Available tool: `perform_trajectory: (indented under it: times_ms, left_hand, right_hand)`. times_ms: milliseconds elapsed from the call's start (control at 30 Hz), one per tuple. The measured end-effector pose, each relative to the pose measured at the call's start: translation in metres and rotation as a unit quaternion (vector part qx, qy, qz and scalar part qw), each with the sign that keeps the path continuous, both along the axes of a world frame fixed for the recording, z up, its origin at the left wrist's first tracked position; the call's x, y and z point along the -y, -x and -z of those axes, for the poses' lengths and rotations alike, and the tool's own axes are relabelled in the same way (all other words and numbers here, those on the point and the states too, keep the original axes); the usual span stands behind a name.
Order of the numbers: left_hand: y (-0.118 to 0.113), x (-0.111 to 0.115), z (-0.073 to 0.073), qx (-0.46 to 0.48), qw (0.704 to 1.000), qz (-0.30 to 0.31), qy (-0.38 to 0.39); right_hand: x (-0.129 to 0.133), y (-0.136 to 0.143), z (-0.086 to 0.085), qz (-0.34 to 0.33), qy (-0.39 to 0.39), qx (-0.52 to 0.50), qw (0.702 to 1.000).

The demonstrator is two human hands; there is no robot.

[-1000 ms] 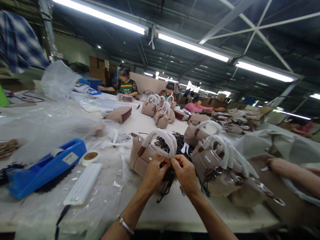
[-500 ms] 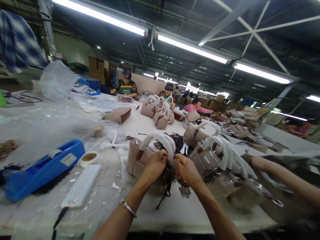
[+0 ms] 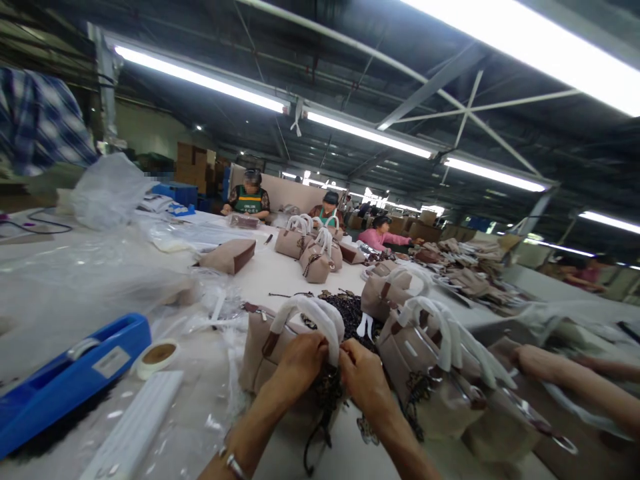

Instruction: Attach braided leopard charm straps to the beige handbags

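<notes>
A beige handbag [image 3: 257, 347] with brown trim and white-wrapped handles [image 3: 305, 308] stands upright in front of me. My left hand [image 3: 300, 363] is closed at the bag's near handle, its fingertips pinched together. Close beside it, on the right of the handle, my right hand [image 3: 363, 373] is also pinched closed. Whatever small part the fingertips grip is hidden. A dark patterned charm with black cords [image 3: 327, 393] hangs from the bag below and between my hands. Behind the bag lies a pile of black cords [image 3: 350, 312].
Several similar bags [image 3: 415, 353] stand at the right, where another person's arm [image 3: 575, 373] reaches in. A blue tape dispenser [image 3: 75, 373], tape roll [image 3: 159, 355], white power strip [image 3: 135, 427] and clear plastic [image 3: 100, 287] lie left. Co-workers [image 3: 250, 199] sit across the table.
The view has tilted up and shifted, so the table items appear lower. My hands remain pinched at the handle. A second forearm of the neighbouring person now shows at the right.
</notes>
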State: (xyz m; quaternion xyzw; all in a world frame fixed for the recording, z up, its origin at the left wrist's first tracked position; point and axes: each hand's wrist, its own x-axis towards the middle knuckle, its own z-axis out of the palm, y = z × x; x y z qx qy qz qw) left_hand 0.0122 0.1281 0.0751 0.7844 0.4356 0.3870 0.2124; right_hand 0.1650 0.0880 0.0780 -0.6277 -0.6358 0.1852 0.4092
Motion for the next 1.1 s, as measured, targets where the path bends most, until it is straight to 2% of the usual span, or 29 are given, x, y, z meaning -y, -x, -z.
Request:
perform_trajectory:
  times_ms: [100,200,300,367,467,533,600,667,700,767,833,900,1000,1100]
  left_hand:
    - [-0.001,0.019,0.003,0.065,0.996,-0.029,-0.047]
    - [-0.008,0.039,0.015,0.074,0.990,0.042,-0.110]
    - [-0.019,0.047,0.029,0.046,0.985,0.107,-0.130]
    - [-0.024,0.046,0.035,0.024,0.988,0.103,-0.112]
    - [-0.025,0.042,0.035,0.027,0.992,0.095,-0.080]
    - [-0.021,0.041,0.031,0.077,0.992,0.095,-0.035]
    - [-0.018,0.042,0.025,0.166,0.980,0.102,0.045]
    - [-0.014,0.042,0.021,0.269,0.945,0.124,0.141]
    - [-0.013,0.042,0.019,0.313,0.922,0.138,0.182]
    - [-0.012,0.041,0.017,0.379,0.881,0.161,0.233]
    - [-0.011,0.039,0.016,0.422,0.855,0.167,0.253]
    - [-0.009,0.037,0.016,0.460,0.834,0.159,0.260]
    - [-0.005,0.035,0.016,0.514,0.804,0.147,0.259]
    - [0.001,0.034,0.015,0.565,0.769,0.141,0.263]
  right_hand:
    - [0.005,0.001,0.005,0.016,0.027,-0.099,0.995]
    - [0.012,0.000,0.013,-0.001,0.059,-0.236,0.970]
    - [0.019,-0.002,0.019,-0.020,0.068,-0.305,0.950]
    - [0.023,-0.006,0.019,-0.017,0.073,-0.305,0.949]
    - [0.030,-0.012,0.013,0.009,0.039,-0.239,0.970]
    - [0.033,-0.016,0.009,0.031,0.001,-0.187,0.982]
    - [0.033,-0.016,0.006,0.046,-0.024,-0.196,0.979]
    - [0.029,-0.013,0.006,0.051,-0.040,-0.295,0.953]
    - [0.025,-0.011,0.007,0.049,-0.049,-0.369,0.927]
    - [0.016,-0.007,0.009,0.040,-0.066,-0.520,0.851]
    - [0.007,-0.005,0.010,0.035,-0.070,-0.625,0.776]
    - [0.002,-0.004,0.010,0.032,-0.062,-0.675,0.734]
    - [0.001,-0.006,0.008,0.002,-0.060,-0.690,0.721]
    - [0.006,-0.008,0.007,-0.033,-0.057,-0.666,0.743]
